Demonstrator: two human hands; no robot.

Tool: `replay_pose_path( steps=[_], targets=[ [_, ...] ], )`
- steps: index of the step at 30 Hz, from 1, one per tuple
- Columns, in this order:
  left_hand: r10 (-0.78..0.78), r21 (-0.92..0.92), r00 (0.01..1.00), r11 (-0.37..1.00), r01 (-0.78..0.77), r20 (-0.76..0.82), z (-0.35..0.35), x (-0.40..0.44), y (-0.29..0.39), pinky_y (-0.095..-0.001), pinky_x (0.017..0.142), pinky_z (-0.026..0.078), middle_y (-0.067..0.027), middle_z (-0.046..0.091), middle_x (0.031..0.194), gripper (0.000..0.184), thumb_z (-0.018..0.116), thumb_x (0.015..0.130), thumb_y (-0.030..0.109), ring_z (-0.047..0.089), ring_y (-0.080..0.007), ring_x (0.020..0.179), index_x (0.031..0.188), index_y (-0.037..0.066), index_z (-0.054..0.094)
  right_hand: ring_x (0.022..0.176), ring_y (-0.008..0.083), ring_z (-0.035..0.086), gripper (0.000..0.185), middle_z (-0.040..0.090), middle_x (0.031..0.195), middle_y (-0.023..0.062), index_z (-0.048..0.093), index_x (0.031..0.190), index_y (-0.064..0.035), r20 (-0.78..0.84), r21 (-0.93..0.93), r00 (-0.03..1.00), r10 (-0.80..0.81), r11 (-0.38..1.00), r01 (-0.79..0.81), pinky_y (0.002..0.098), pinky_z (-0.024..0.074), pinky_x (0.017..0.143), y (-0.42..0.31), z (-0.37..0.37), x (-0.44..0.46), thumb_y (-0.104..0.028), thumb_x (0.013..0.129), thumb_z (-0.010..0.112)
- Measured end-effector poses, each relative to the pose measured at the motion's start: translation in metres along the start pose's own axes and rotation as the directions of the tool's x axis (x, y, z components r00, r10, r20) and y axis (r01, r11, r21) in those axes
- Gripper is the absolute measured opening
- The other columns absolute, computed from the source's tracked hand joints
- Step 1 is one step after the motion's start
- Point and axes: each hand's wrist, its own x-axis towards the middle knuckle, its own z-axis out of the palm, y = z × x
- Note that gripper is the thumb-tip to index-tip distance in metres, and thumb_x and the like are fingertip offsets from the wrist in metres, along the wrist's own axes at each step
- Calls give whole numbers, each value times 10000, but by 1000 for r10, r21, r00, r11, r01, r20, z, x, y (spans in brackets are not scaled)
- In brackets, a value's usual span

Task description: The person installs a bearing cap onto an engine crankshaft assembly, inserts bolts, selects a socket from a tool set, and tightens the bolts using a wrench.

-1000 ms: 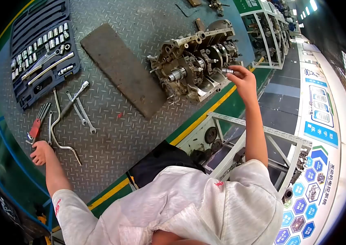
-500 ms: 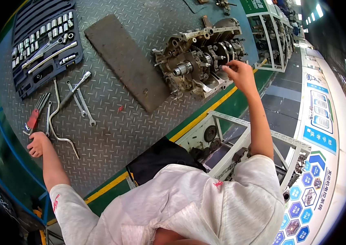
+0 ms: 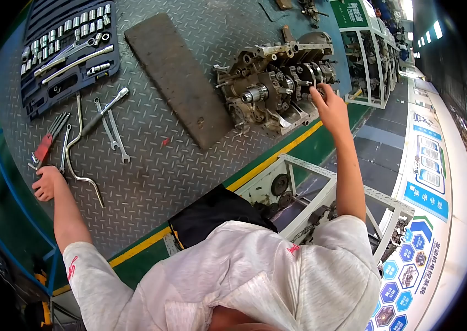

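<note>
My right hand (image 3: 331, 107) is over the near right side of a partly stripped engine block (image 3: 277, 83). Its thumb and forefinger are apart, and I see nothing between them. The crankshaft (image 3: 255, 94) shows in the block, its splined end pointing left. On the left, my left hand (image 3: 46, 183) is at the table's edge with its fingers curled; what they grip, if anything, is hidden. Just above it lies a red folding hex key set (image 3: 44, 148). A small combination wrench (image 3: 65, 149) and a bent metal rod (image 3: 70, 151) lie beside that hand.
An open socket case (image 3: 68, 55) stands at the back left. A ratchet (image 3: 106, 110), wrenches (image 3: 115, 132) and a brown flat board (image 3: 181, 83) lie on the patterned metal tabletop (image 3: 162, 182). A white frame rack (image 3: 310, 171) with engine parts is beyond the near edge.
My right thumb and forefinger, pinched near a small dark piece before, are now apart. The view has shifted slightly. My left hand stays by the hex key set.
</note>
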Motion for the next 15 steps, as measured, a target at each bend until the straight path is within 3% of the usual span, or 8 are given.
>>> replay_pose_path(
  steps=[1,3,4,8,10,13,15],
  targets=[
    [-1,2,1000,1000,1,-2,1,0,-1,-539,932,366,-252,509,1084,506,563,786,448,470,-410,1080,1030,5,533,764,338,647,385,670,799,167,638,1059,-47,5,-1,1000,-5,1000,5,417,496,694,4,-2,-2,-398,909,589],
    [2,6,1000,1000,-2,-6,2,0,0,-539,934,365,-251,511,1083,502,568,783,444,471,-410,1082,1025,5,536,685,262,619,316,638,750,123,627,1075,-30,6,187,969,-248,952,242,349,494,658,15,-4,-5,-249,857,690],
    [-3,7,1000,1000,3,-6,1,0,0,-539,936,365,-251,513,1081,500,572,780,442,472,-410,1084,1021,5,537,649,214,580,285,600,721,100,617,1037,-6,-13,145,944,-329,933,328,308,486,632,23,0,-3,-111,801,738],
    [3,-9,999,1000,-4,-54,4,0,0,-538,931,367,-248,516,1066,497,581,774,437,477,-408,1071,1014,3,541,644,275,593,249,606,705,135,617,931,6,3,116,968,-250,962,248,359,486,627,12,0,-2,-218,857,700],
    [8,-9,999,1000,-9,-54,5,1,0,-537,927,369,-246,515,1061,500,581,774,438,478,-406,1062,1018,3,541,668,345,599,351,607,697,178,593,812,9,46,-187,985,-169,967,174,413,477,628,8,3,2,-327,890,657],
    [1,5,999,1000,-1,-46,4,0,1,-536,919,373,-244,514,1051,504,582,773,439,480,-404,1047,1021,2,542,695,395,584,450,590,672,206,565,742,8,14,-287,993,-119,951,118,457,461,630,12,14,6,-409,907,612],
    [-4,20,999,1000,4,-40,2,1,1,-536,915,375,-244,514,1046,504,583,772,440,481,-404,1041,1020,2,543,700,371,600,400,603,703,191,586,785,4,-3,-254,991,-131,959,126,438,471,637,14,13,5,-378,897,633]
  ],
)
